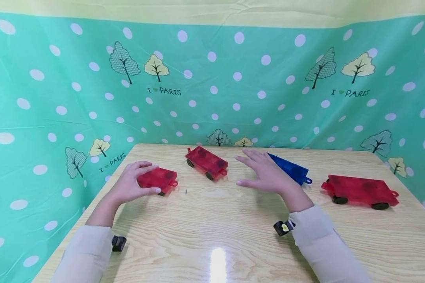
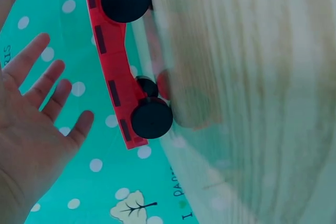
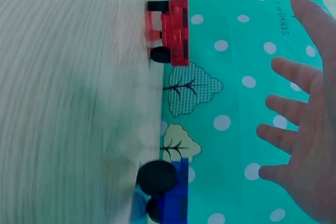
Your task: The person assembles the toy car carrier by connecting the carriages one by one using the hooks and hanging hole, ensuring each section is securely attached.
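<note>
Left red car (image 1: 159, 180) on wheels on the table (image 1: 184, 243), near left edge, loop at its right end. Left hand (image 1: 134, 182) over it, fingers spread and loose, no grip; hand hides car's left end in head view, so light contact is hard to rule out. Blue car (image 1: 289, 169) near back edge, partly behind right hand (image 1: 263, 171), which hovers with fingers spread, released, holding nothing. Middle red car (image 1: 207, 161) between the hands, angled, also near back edge, well apart from left car; strip of wood between it and right hand. Right red car (image 1: 361, 190) right of blue one, a gap between them, close to right edge. Widest stretch of wood lies between the forearms, toward the front. Dotted green cloth (image 1: 212, 78) stands behind back edge and along left side.
</note>
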The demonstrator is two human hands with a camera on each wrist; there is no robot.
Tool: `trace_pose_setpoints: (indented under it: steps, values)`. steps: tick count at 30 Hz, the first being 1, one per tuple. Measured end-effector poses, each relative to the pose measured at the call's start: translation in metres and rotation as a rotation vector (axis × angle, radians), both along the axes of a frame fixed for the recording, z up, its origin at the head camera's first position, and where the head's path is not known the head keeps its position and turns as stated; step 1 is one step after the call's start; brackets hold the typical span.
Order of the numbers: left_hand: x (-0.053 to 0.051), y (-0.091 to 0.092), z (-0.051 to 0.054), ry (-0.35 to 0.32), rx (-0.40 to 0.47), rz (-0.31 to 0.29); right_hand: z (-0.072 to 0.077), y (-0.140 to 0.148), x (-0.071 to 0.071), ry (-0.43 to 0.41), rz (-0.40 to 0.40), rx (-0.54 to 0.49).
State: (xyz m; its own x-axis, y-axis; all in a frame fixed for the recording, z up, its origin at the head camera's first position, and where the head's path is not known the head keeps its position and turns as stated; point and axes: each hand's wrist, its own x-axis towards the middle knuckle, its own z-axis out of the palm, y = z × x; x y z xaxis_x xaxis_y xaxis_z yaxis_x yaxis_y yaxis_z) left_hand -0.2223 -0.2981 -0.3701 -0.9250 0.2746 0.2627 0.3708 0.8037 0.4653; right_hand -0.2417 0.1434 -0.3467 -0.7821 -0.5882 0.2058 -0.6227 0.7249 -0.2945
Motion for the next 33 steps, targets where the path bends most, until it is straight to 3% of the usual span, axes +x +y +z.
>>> trace_pose_setpoints:
  steps: [19,24,33]
  values:
    - [-0.024,-0.012,0.006,-0.194,-0.024,-0.074,-0.016,-0.04,-0.021,-0.225,0.046,-0.183]
    - [-0.031,-0.014,0.006,-0.255,-0.023,-0.077,-0.02,-0.052,-0.026,-0.247,0.05,-0.206]
    - [-0.045,-0.009,0.011,-0.302,-0.068,-0.147,-0.034,-0.069,-0.044,-0.232,0.042,-0.248]
